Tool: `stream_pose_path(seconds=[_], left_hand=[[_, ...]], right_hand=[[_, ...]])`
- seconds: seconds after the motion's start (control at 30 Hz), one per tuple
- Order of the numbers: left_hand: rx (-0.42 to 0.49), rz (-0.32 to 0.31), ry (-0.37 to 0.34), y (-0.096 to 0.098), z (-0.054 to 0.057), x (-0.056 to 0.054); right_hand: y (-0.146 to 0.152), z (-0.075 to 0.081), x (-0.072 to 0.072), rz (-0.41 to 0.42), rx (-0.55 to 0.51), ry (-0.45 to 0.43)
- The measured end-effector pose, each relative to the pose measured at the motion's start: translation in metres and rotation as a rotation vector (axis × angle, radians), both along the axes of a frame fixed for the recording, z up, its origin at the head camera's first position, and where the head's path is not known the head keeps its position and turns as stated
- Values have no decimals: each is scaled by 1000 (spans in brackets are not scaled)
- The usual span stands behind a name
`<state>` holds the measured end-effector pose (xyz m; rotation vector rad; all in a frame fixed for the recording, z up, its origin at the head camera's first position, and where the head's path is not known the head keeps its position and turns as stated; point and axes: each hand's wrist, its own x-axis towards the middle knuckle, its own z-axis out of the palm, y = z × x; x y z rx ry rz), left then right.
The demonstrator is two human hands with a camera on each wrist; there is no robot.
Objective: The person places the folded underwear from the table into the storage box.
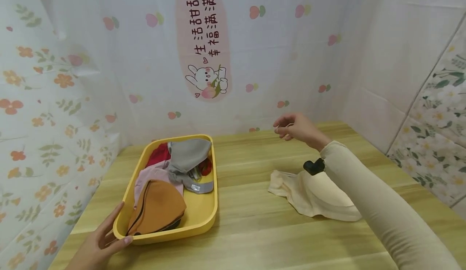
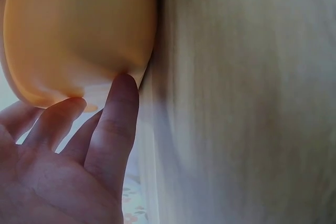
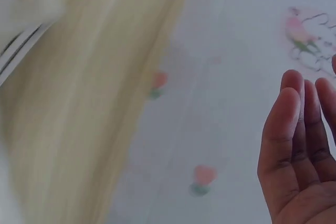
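Note:
My left hand (image 1: 98, 239) touches the near left corner of a yellow plastic tray (image 1: 198, 233), thumb at the front rim. In the left wrist view, its fairly straight fingers (image 2: 111, 135) press the tray's outer wall. Inside lie an orange moulded garment (image 1: 160, 203) with dark trim, a grey garment (image 1: 189, 155) with a label, a pink cloth (image 1: 151, 177) and a red cloth (image 1: 159, 155). My right hand (image 1: 296, 128) is raised above the table, fingers loosely bent; the right wrist view shows nothing held. Below its forearm a cream bra (image 1: 309, 199) lies on the table, partly hidden by the sleeve.
The wood-grain table (image 1: 247, 221) carries the tray at left and the bra at right. A printed white curtain (image 1: 145, 60) hangs behind the table's far edge, with floral cloth (image 1: 47, 140) at left and more floral cloth (image 1: 440, 140) at right.

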<state>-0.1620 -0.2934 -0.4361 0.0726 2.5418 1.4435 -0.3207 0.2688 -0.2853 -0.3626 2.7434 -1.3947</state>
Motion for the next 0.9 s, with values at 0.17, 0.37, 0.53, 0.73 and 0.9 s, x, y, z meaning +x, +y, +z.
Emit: stream_pose_path(seconds=[0.17, 0.37, 0.53, 0.73, 0.9], left_hand=[[0, 1, -2, 3, 4, 1], [-7, 5, -19, 5, 10, 4], [5, -22, -24, 5, 13, 5], [-29, -57, 42, 6, 16, 5], [-38, -52, 60, 4, 14, 8]], right_hand=[[34, -18, 9, 14, 88, -21], [70, -37, 19, 8, 136, 8], [89, -46, 33, -15, 169, 43], [108, -53, 42, -48, 252, 73], [123, -62, 45, -73, 302, 65]])
